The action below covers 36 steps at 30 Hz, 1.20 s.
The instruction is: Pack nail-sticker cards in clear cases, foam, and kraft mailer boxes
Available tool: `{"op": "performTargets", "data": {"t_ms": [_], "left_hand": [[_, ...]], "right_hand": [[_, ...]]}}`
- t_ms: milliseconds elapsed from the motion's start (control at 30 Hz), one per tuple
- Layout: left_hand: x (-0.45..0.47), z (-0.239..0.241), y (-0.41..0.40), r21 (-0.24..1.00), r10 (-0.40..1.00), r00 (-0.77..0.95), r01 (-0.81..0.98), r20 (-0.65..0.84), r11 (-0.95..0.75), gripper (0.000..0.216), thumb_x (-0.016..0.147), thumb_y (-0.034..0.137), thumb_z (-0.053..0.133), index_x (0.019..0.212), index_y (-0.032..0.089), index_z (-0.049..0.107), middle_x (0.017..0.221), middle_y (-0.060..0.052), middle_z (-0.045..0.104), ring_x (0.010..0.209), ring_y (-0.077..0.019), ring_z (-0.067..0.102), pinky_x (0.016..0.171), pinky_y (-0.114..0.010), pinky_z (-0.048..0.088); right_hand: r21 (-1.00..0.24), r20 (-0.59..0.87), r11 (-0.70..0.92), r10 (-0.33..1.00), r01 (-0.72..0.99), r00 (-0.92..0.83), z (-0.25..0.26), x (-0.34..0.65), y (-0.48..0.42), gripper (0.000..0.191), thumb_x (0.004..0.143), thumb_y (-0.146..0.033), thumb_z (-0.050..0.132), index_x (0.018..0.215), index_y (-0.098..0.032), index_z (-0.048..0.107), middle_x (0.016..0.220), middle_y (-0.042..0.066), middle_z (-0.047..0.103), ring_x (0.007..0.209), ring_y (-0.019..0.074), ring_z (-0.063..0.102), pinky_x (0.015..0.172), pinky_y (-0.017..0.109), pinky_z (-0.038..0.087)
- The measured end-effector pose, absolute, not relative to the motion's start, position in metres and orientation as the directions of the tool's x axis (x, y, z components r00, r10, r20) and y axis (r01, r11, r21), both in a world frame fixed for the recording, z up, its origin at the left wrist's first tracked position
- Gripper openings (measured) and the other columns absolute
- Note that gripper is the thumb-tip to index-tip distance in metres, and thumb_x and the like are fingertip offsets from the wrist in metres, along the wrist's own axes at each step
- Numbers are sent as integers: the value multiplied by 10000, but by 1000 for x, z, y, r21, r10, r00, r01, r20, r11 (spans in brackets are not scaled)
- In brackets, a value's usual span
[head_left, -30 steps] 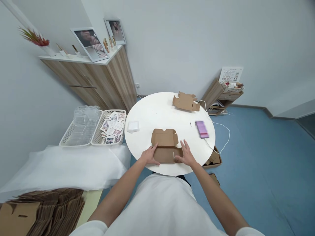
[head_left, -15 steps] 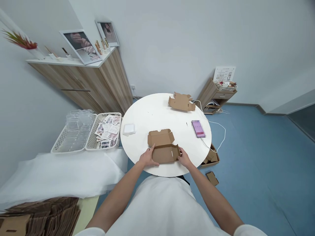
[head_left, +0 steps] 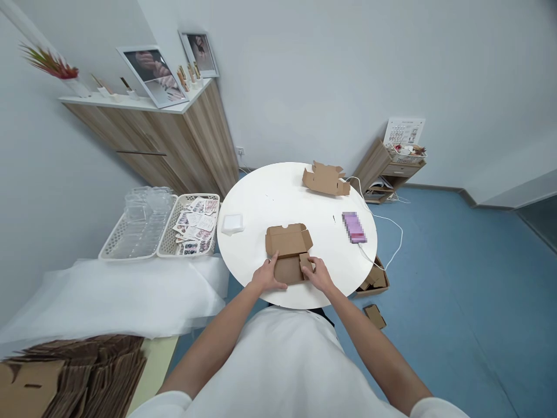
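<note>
On white round table [head_left: 252,249], read as clock w/ 12 o'clock far from the person, the brown cardboard box [head_left: 289,268] lies near 6 o'clock, partly folded; its lid [head_left: 287,240] is laid back toward 12, w/ side flaps spread; L hand [head_left: 266,275] is at the box's 9 o'clock end, thumb & forefinger wide apart, touching the box near its front & rear edges; R hand [head_left: 319,274] is at the 3 o'clock end, fingertips on the upright end panel [head_left: 304,264]; whether they pinch it or only press it, I cannot tell; at approx. 1 o'clock on the table is a second cardboard piece [head_left: 325,179], unfolded; at 3 o'clock is a purple device [head_left: 354,226], pixelated, w/ white cable [head_left: 394,252] beside; at 9 o'clock lie clear packets [head_left: 232,224]; off the table, also toward 9, two white baskets [head_left: 169,229] stand side by side, one w/ clear plastic cases [head_left: 141,235], the other w/ printed cards [head_left: 198,223]; toward 8 is a stack of flat cardboard [head_left: 93,371].
</note>
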<state>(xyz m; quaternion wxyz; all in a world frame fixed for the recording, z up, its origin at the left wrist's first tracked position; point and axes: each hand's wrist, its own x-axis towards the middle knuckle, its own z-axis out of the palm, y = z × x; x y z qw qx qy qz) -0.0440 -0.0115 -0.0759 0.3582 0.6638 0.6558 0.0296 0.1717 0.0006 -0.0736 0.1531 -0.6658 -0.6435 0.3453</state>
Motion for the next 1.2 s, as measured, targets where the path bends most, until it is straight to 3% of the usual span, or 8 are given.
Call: {"op": "performTargets", "data": {"t_ms": [133,267,400,533,700,1000,1200], "left_hand": [[-42,-74,-11,516,894,134,848,-427,119,1202,399,572,694,1353,249,39,1166,-122,425,1007,-304,494,739,-331,394],[-42,-73,-17,558,907,149,823,-394,107,1188,436,565,687,1360,228,21,1140,-123,431,977,-288,504,731,-325,399],[-47,-84,-35,698,957,141,712,-254,81,967,639,544,561,1362,225,4,1150,-113,438,859,-196,546,740,-308,409],[-51,-99,-50,774,974,18,610,-228,170,628,776,409,435,1319,164,235,1029,-87,528,718,-134,557,744,-292,425],[-48,-103,-48,801,966,-3,557,-260,217,392,764,283,465,1137,165,486,866,-43,612,739,-142,577,720,-268,437],[-46,-100,-40,770,957,28,601,-289,215,297,742,271,503,1011,162,565,848,-35,644,772,-149,596,737,-267,444],[-42,-101,-34,778,958,24,589,-287,218,311,746,276,501,1031,159,553,872,-44,648,817,-160,599,748,-273,447]], "right_hand": [[-580,-335,-238,941,779,38,-80,179,8,364,725,-357,485,1044,-187,438,893,49,577,773,164,550,617,247,373],[-479,-373,-247,926,842,59,-87,177,9,154,715,-266,485,852,-198,467,735,23,586,685,154,545,559,231,329],[-463,-377,-300,918,834,121,-92,179,5,88,701,-254,473,763,-210,430,683,2,568,641,146,534,523,222,315],[-453,-426,-344,894,823,140,-95,184,-1,154,718,-362,460,710,-215,413,685,1,567,624,145,541,507,222,316],[-436,-442,-343,887,832,134,-96,184,-6,154,725,-364,452,744,-214,426,726,10,584,605,143,554,495,227,316],[-380,-389,-316,907,869,160,-91,180,1,96,694,-237,464,785,-206,461,753,54,597,710,193,570,521,251,329],[-373,-394,-327,903,868,171,-89,182,8,96,714,-237,452,806,-209,459,771,57,597,718,202,572,534,264,346]]}}
